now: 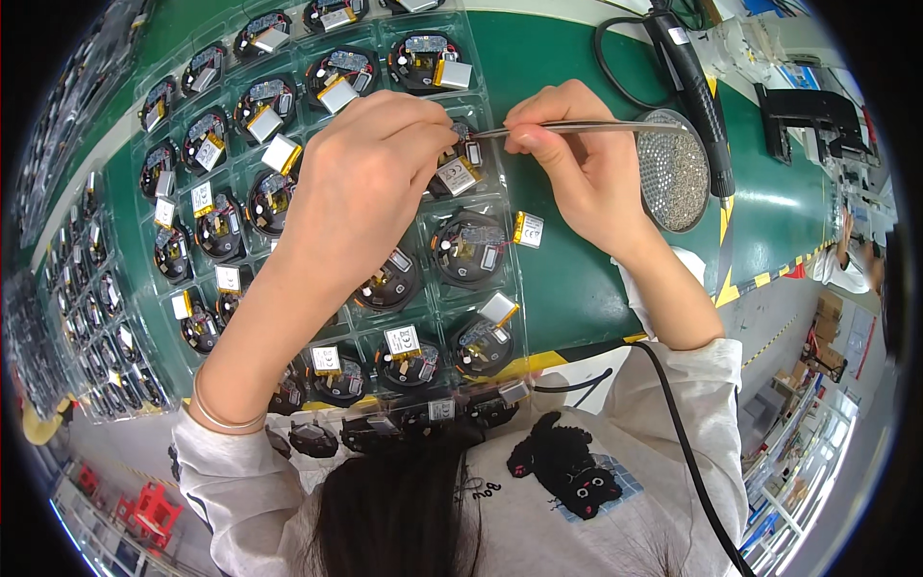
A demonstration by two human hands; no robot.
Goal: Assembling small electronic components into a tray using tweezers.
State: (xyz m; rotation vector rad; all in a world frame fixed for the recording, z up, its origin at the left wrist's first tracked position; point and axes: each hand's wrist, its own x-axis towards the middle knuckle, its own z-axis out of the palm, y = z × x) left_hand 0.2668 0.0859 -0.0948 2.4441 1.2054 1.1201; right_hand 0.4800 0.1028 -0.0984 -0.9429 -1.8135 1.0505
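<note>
Tabletop [577,288], green and bare, opens just right of the clear tray [512,274], with a metal dish [687,192] near the right wrist; leftward, filled pockets crowd in. Left forearm slants across the tray, knuckles up; right forearm angles in from lower right. Left hand [375,178] has its fingers bunched at the round black module [475,152] in a right-edge pocket, grip hidden, can't tell. Right hand [585,159] pinches tweezers [601,126], thumb against forefinger, tips pointing left over that module.
</note>
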